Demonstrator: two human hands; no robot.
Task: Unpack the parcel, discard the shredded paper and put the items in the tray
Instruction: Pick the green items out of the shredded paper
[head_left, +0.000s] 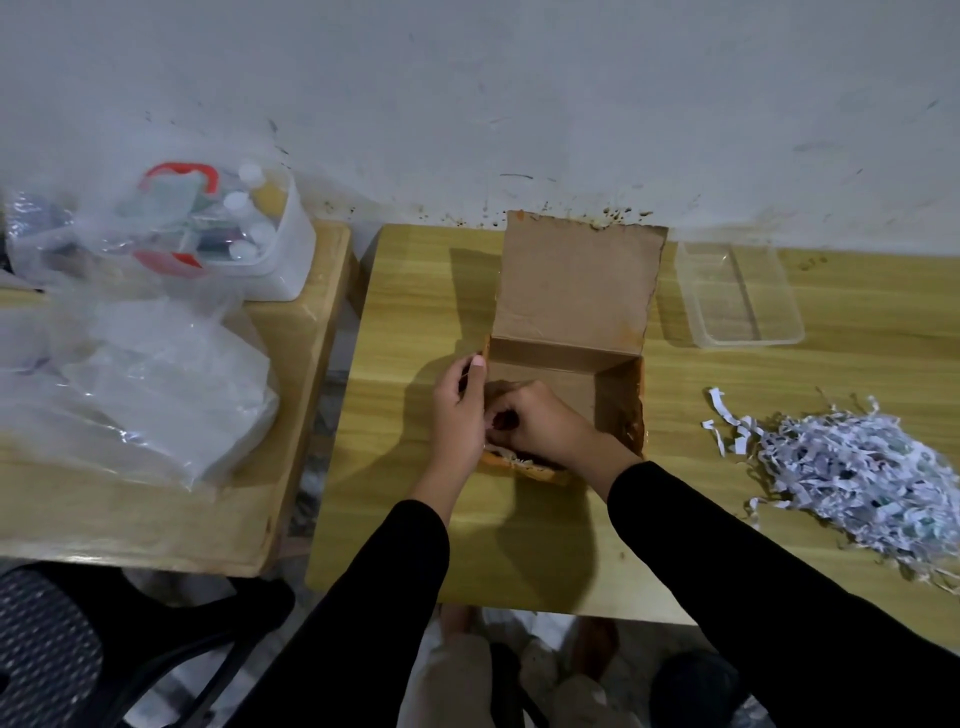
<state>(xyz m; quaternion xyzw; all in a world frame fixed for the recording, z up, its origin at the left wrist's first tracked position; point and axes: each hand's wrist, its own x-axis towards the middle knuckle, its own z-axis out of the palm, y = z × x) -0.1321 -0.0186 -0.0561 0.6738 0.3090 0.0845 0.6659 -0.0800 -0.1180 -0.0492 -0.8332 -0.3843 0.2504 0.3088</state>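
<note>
Head cam: both hands are down in the open box (566, 364) mid-table, left hand (460, 410) on its left wall with fingers loosely curled, right hand (540, 421) fisted inside, can't tell on what. Shredded paper (852, 467) sits piled at right, clear tray (737, 296) behind it beside the box

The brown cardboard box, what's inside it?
Both hands, left and right, reach into the open brown cardboard box. A few white paper shreds and something dark show at its near edge. The hands cover the rest; the far part looks bare.
</note>
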